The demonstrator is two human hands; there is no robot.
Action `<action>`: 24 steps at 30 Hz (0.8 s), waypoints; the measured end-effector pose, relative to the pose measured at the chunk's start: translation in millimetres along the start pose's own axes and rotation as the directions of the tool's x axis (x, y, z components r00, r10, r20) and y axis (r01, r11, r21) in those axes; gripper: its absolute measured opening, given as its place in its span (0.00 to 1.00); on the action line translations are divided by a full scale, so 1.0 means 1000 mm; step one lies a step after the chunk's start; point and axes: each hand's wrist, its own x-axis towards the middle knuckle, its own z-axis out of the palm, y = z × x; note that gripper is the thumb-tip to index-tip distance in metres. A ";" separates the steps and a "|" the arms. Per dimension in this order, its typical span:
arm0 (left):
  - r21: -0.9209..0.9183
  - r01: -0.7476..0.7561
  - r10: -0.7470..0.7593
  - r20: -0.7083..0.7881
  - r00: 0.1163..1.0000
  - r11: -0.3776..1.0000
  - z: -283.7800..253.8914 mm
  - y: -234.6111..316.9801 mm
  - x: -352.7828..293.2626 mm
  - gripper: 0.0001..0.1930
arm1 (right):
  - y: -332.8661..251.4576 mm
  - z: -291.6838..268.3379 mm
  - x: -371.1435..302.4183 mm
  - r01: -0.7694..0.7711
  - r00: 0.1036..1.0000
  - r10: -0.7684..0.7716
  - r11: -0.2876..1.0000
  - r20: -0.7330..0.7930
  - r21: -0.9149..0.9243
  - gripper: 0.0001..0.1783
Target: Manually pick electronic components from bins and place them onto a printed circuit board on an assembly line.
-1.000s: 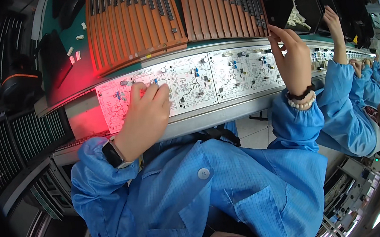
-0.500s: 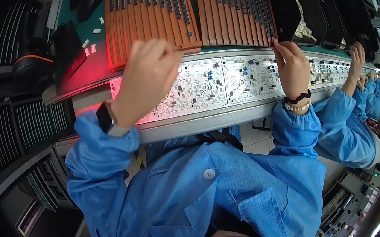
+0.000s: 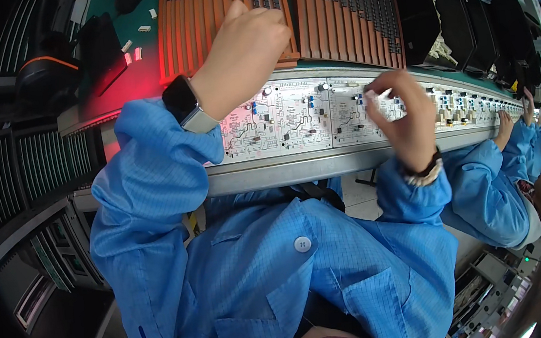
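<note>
My left hand [image 3: 248,49], with a watch [image 3: 182,102] on its wrist, is over the left orange slotted tray [image 3: 182,46]. Its fingers are curled in, and whatever they hold is hidden. Small black parts [image 3: 263,1] fill the far ends of the tray's channels. Above the white circuit boards [image 3: 305,122] hangs my right hand [image 3: 410,115], thumb and forefinger bent toward each other in a pinch. A small whitish spot shows at its fingertips, too blurred to name. The boards stand in a row along the metal rail [image 3: 277,173], carrying blue and dark components.
A second brown-orange slotted tray [image 3: 348,29] lies beside the first. Black bins [image 3: 408,6] stand to the right, one with pale parts [image 3: 441,52]. Loose white connectors [image 3: 144,29] lie at the left in red light. A co-worker in blue [image 3: 490,192] sits at the right.
My left hand has gone from above the boards up and right over the left tray. My right hand has left the right tray's near corner and come down over the boards.
</note>
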 end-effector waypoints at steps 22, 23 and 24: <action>-0.530 0.255 -0.327 -0.044 0.944 0.809 -0.063 -0.016 -0.119 0.08 | -0.099 0.125 0.009 0.213 0.896 -0.190 0.977 0.401 -0.013 0.11; -0.532 0.259 -0.331 -0.043 0.943 0.806 -0.064 -0.016 -0.124 0.08 | -0.101 0.126 0.009 0.224 0.889 -0.178 0.973 0.421 -0.063 0.10; -0.553 0.299 -0.367 -0.012 0.930 0.778 -0.065 -0.015 -0.128 0.08 | -0.103 0.126 0.009 0.235 0.882 -0.164 0.965 0.441 -0.111 0.09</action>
